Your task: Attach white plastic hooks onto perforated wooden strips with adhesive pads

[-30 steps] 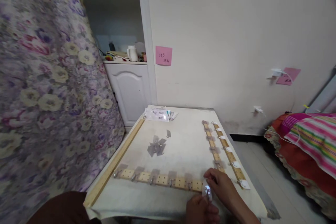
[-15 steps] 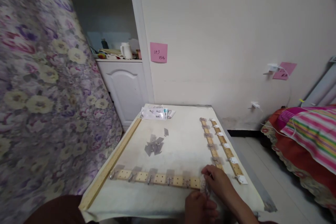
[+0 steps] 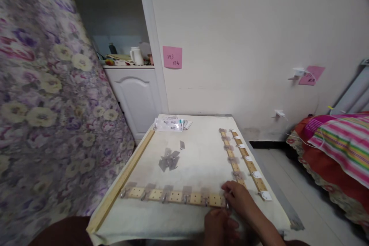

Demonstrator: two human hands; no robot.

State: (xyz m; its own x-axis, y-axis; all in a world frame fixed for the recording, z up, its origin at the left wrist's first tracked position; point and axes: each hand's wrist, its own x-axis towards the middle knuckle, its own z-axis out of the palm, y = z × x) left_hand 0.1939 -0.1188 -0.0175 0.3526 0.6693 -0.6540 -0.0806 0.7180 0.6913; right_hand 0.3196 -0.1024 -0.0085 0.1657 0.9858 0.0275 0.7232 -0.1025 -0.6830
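A light wooden strip (image 3: 155, 194) with small holes lies crosswise near the table's front edge. Several clear adhesive hooks with metal prongs sit along it, one of them a clear hook (image 3: 186, 196) right of its middle. At its right end my right hand (image 3: 239, 198) pinches another clear hook (image 3: 227, 204) between thumb and fingers. Just below, my left hand (image 3: 217, 223) has its fingers closed at the lower part of that same hook, partly hidden. A pile of clear hooks (image 3: 169, 160) lies mid-table, with a single hook (image 3: 182, 145) beyond it.
On the right lie a strip with clear hooks (image 3: 232, 159) and a strip with white hooks (image 3: 251, 167). A bare wooden strip (image 3: 123, 177) runs along the left edge. Hook packaging (image 3: 168, 124) rests at the back. A floral curtain (image 3: 57, 115) hangs left; a bed (image 3: 337, 153) stands right.
The clear hook between my hands has shifted and tilted at the strip's right end; its flat plate shows less now. Both hands have barely moved.
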